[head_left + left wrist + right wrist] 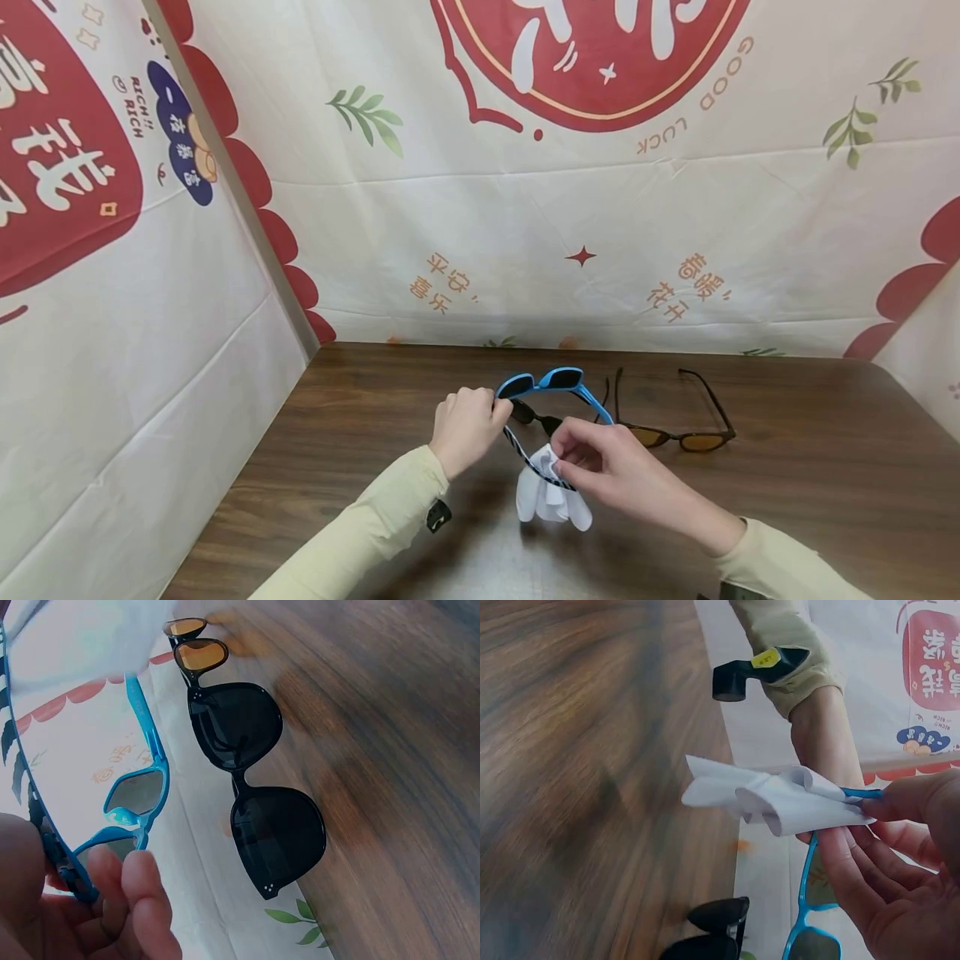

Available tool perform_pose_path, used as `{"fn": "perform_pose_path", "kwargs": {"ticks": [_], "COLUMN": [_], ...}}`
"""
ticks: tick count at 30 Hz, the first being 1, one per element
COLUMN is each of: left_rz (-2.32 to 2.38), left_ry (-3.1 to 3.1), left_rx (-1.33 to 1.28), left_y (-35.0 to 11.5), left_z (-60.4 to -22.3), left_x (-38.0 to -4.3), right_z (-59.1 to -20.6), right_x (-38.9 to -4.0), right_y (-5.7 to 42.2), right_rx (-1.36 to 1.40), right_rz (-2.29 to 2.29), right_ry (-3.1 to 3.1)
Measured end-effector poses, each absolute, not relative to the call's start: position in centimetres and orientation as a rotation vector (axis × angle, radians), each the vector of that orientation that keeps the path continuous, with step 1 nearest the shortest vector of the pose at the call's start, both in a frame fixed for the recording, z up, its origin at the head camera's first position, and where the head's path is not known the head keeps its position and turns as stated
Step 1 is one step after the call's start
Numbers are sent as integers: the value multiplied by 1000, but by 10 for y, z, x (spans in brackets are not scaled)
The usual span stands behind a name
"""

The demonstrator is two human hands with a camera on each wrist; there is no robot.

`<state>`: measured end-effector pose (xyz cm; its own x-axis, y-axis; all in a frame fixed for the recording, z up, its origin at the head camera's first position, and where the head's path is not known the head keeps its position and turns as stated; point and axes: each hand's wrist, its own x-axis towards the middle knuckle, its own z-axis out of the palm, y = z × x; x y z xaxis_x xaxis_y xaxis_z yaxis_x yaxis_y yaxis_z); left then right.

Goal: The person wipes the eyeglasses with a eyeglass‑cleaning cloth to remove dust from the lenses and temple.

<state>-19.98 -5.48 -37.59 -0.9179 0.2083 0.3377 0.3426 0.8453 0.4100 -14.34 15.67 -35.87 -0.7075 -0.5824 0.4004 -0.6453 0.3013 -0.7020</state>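
My left hand (468, 429) grips blue-framed sunglasses (538, 382) at one front corner, by the hinge, holding them above the table. Their temple with black-and-white stripes runs toward my right hand (618, 467). Thumb and fingers of that hand pinch a white cloth (551, 492) around the striped temple near its tip. In the right wrist view the cloth (772, 799) hangs in loose folds from the fingertips. The other blue temple (146, 720) sticks out free in the left wrist view.
Black sunglasses (259, 780) lie on the wooden table (360, 433) just behind the held pair. Beside them to the right rest dark-framed glasses with amber lenses (703, 442), temples unfolded. A printed white cloth backdrop (480, 217) hangs along the table's far edge.
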Motion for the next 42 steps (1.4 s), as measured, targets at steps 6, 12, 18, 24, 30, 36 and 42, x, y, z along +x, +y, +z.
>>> {"fn": "perform_pose_path", "kwargs": {"ticks": [6, 12, 18, 24, 30, 36, 42], "left_rz": [-709, -612, -583, -716, -1325, -1882, -2109], "left_ry": [-2757, -2721, -2711, -2735, -2803, -2842, -2892], "left_rx": [-454, -489, -500, -485, -482, -521, -628], "left_y": [-51, -48, -47, -47, -49, -53, -61], "left_z": [-376, -379, -382, -381, -379, -376, -375], "left_x": [-195, -189, -186, -187, -188, -186, -186], "right_z": [-357, -354, -354, -356, -360, -363, -363], "right_x": [-152, -162, -166, -166, -174, -180, -179], "right_y": [145, 137, 133, 133, 137, 143, 146], "right_rx": [1114, 1074, 1033, 943, 880, 904, 1007], "right_rz": [1419, 1386, 1406, 1614, 1786, 1760, 1727], "right_ry": [-2521, -2548, -2549, -2542, -2547, -2575, -2601]}}
